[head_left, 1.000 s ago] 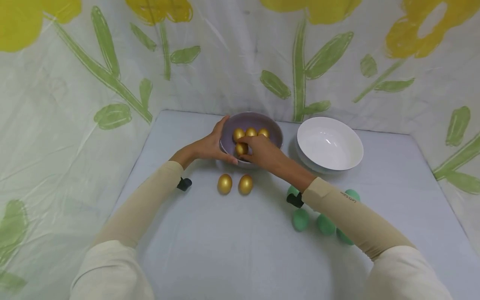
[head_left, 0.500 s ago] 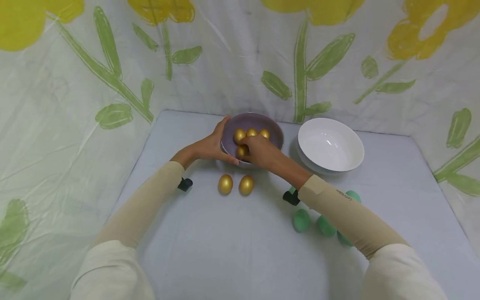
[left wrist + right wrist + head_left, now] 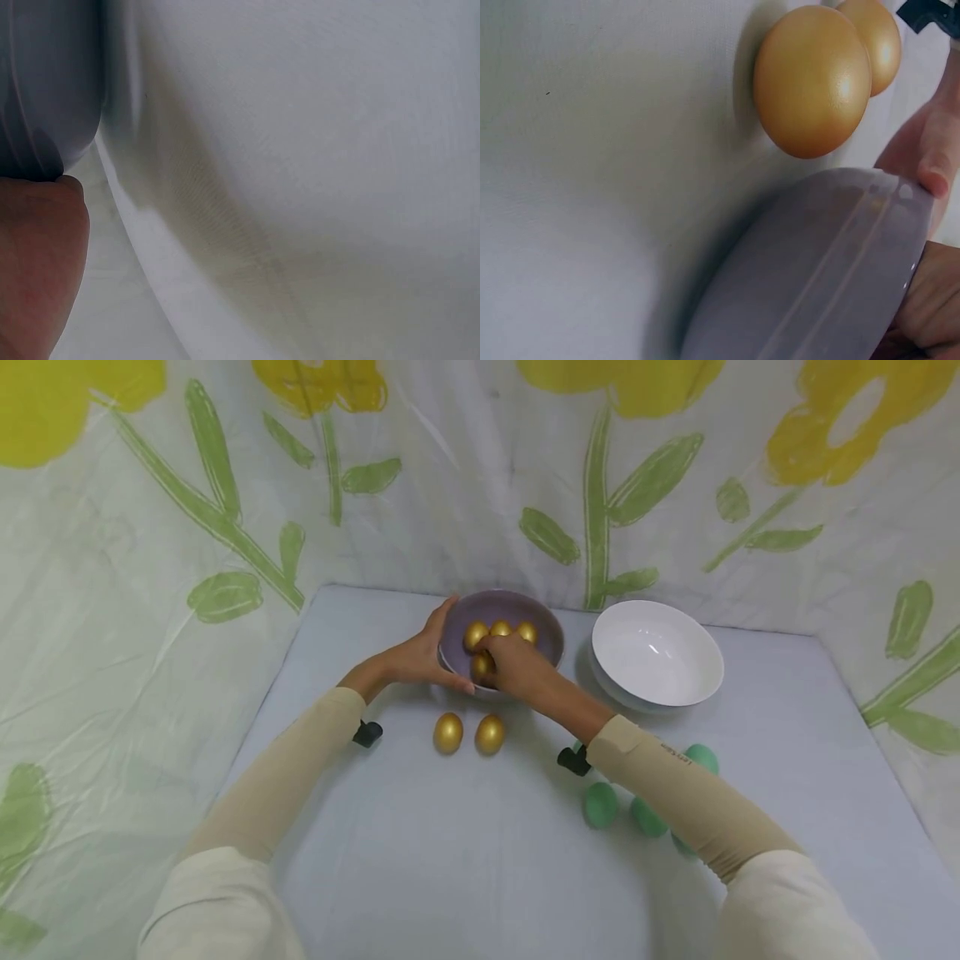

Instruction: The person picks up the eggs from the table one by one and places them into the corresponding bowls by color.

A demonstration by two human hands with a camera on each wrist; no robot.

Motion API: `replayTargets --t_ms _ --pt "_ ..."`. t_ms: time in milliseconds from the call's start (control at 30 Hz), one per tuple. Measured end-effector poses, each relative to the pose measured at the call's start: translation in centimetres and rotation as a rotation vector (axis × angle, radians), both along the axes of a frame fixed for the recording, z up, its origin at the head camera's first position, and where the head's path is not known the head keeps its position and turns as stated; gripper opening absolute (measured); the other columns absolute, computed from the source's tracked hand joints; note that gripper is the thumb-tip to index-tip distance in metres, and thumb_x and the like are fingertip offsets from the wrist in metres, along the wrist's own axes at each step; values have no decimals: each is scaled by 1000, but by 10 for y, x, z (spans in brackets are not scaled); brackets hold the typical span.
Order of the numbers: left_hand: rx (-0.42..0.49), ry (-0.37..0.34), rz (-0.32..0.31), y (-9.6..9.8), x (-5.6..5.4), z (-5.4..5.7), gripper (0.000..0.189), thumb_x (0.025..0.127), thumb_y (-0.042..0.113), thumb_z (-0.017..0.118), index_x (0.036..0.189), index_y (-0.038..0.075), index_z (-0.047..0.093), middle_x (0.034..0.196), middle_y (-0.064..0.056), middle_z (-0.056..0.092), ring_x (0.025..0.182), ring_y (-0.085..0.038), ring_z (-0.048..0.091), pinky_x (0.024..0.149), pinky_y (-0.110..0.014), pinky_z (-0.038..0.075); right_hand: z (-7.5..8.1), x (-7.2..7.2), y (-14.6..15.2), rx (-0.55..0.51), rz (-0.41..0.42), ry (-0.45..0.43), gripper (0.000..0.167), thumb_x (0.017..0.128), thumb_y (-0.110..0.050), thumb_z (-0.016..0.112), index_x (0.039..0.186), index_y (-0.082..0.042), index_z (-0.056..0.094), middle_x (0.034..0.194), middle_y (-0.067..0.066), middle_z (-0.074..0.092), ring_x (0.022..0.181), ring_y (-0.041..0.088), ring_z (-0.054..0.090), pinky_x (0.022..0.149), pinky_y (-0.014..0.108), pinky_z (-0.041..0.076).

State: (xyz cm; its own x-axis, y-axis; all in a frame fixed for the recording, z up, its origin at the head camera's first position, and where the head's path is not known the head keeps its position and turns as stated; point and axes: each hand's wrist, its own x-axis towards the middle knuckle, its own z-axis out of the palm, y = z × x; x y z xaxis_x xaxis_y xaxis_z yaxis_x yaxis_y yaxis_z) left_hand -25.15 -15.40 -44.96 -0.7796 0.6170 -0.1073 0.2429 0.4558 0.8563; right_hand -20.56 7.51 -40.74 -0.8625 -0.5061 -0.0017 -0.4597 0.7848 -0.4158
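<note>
The purple bowl (image 3: 536, 606) stands near the far edge of the table, with several gold eggs (image 3: 476, 636) inside. My left hand (image 3: 416, 656) holds the bowl's left side, thumb along the front and fingers toward the back. In the left wrist view, part of the left hand (image 3: 37, 262) meets the bowl's outer wall (image 3: 49, 82). My right hand (image 3: 521, 668) reaches over the front rim into the bowl and grips a gold egg (image 3: 481, 670) there. The bowl hides most of the right hand (image 3: 934, 300) in the right wrist view.
Two gold eggs (image 3: 448, 732) lie side by side on the table (image 3: 465, 860) in front of the bowl. A white bowl (image 3: 652, 652) stands to the right. Several green eggs (image 3: 601, 805) lie under and beside my right forearm. A flowered curtain (image 3: 465, 485) borders the table.
My right hand has lowered slightly in the bowl, and the gold egg at its fingers sits a little nearer the front rim. The left hand stays on the bowl. The head view has shifted slightly.
</note>
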Motion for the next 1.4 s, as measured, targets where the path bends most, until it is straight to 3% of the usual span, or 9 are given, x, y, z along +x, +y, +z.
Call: replayTargets --t_ms 267,500,600,767,967,1067,1233,1400 --pt "13 14 -1 1 0 -1 156 67 51 101 168 33 -18 175 8 -17 162 -22 -1 129 -52 11 -1 2 2 0 -5 12 25 94 -11 82 115 -1 74 92 5 71 84 20 63 76 35 54" --pt "23 15 -7 4 2 -2 155 69 48 101 167 36 -18 175 7 -17 162 -23 0 129 -53 12 -2 4 6 29 -18 17 28 94 -15 83 116 -2 73 87 4 68 79 20 62 74 35 53" --pt "15 14 -4 3 2 -3 155 68 50 101 167 35 -18 175 8 -17 162 -23 0 129 -52 12 5 9 10 -6 -16 19 28 94 -18 83 115 -4 72 90 5 70 82 22 63 75 38 53" --pt "-1 28 1 2 0 -1 156 67 53 100 168 32 -17 176 6 -15 162 -23 2 129 -52 12 21 20 24 -162 6 57 28 96 -26 82 112 -6 69 102 7 74 96 27 70 83 41 57" --pt "-2 12 12 1 1 2 154 69 49 100 168 32 -16 176 3 -13 162 -24 4 129 -52 13 34 36 40 -409 14 31 53 96 -31 82 139 -6 67 138 7 70 123 24 69 100 37 57" --pt "-5 2 17 1 1 1 156 67 52 100 168 34 -16 176 3 -13 162 -24 4 129 -52 13 36 45 45 -533 8 16 60 94 -30 84 146 -8 62 145 5 65 128 18 66 103 34 56" --pt "-12 17 13 1 0 1 157 66 53 101 168 31 -16 177 2 -12 162 -25 5 129 -52 13 32 62 49 -691 20 -36 60 94 -22 84 148 -11 62 147 5 65 132 16 64 104 33 54" --pt "-3 29 1 1 0 2 154 69 48 101 168 30 -16 176 0 -11 162 -27 5 129 -53 13 16 81 53 -701 33 -89 64 91 -21 86 149 -10 61 148 2 64 129 17 65 101 29 55"
